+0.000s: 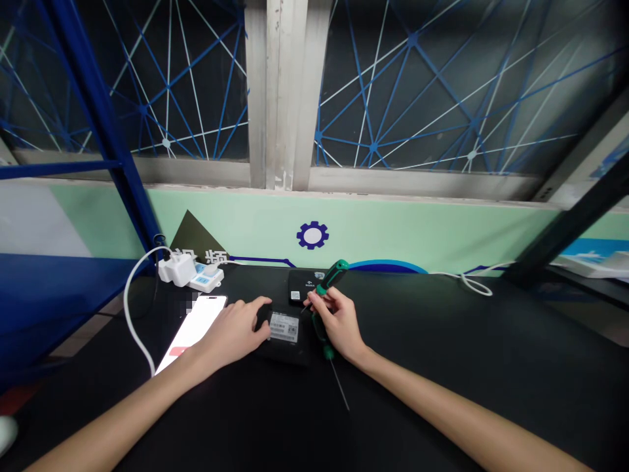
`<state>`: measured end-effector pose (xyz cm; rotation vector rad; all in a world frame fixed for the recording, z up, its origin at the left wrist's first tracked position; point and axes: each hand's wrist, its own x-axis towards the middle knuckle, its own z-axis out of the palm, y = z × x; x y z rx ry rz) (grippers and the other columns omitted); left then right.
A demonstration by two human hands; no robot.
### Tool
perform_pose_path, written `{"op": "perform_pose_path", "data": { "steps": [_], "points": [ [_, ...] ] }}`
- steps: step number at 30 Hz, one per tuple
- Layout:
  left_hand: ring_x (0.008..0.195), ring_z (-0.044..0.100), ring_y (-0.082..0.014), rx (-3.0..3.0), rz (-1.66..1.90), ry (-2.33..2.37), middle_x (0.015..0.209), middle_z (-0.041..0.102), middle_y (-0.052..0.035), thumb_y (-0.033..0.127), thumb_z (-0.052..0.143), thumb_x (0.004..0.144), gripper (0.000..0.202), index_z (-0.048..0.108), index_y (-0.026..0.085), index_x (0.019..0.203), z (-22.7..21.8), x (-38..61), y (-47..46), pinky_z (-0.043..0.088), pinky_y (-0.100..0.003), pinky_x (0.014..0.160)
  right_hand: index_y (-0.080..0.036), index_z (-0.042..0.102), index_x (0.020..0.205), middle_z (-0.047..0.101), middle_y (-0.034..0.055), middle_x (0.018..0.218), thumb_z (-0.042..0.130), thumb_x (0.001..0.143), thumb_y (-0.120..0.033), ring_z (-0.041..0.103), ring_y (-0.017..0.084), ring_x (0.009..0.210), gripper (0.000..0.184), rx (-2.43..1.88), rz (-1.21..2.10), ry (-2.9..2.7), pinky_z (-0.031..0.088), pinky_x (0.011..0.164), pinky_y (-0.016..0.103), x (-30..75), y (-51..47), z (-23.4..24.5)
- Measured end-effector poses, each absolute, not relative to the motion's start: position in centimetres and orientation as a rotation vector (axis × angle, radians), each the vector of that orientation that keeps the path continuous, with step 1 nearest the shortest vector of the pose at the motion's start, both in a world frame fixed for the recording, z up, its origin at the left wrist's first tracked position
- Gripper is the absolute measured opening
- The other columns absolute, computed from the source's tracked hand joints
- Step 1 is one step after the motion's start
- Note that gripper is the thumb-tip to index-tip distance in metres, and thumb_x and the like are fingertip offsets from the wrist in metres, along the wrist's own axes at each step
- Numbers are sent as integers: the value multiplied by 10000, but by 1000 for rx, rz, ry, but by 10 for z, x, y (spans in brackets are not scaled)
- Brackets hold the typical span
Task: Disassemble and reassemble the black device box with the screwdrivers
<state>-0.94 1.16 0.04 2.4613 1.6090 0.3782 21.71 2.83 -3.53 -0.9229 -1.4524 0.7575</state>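
right hand (339,321) gripping green-handled screwdriver (333,275), left hand (230,331) open on black box (289,352)

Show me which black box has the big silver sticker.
The nearer black box, by the left hand, has the big silver sticker. The other black box, farther back, has only a small label.

The left forearm (115,419) and right forearm (457,413) are bare and slender, tapering toward narrow wrists, and both run out past the lower edge of the view. The left hand (228,331) and right hand (339,321) are bare too, with slim fingers (258,307). Bare skin shows unbroken from the knuckles to the frame's edge.
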Motion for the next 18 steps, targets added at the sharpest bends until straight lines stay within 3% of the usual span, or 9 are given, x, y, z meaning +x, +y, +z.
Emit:
{"op": "perform_pose_path", "data": {
  "steps": [10, 18],
  "points": [
    [808, 682, -316, 2462, 352, 1657, 687, 679, -51, 466, 309, 1003, 528, 518, 210, 1416, -5, -10, 11, 433, -342, 635, -187, 625, 763, 673, 38, 708, 648, 914, -426, 601, 163, 627, 284, -878, 774, -1524, 486, 601, 268, 217, 24, -32],
    [782, 688, -312, 2485, 329, 1684, 721, 689, -56, 444, 321, 1000, 452, 557, 222, 1316, -3, -10, 12, 433, -338, 628, -192, 616, 742, 670, 35, 699, 645, 911, -435, 615, 172, 637, 298, -889, 742, -1564, 485, 617, 269, 216, 22, -30]
  ]
}}
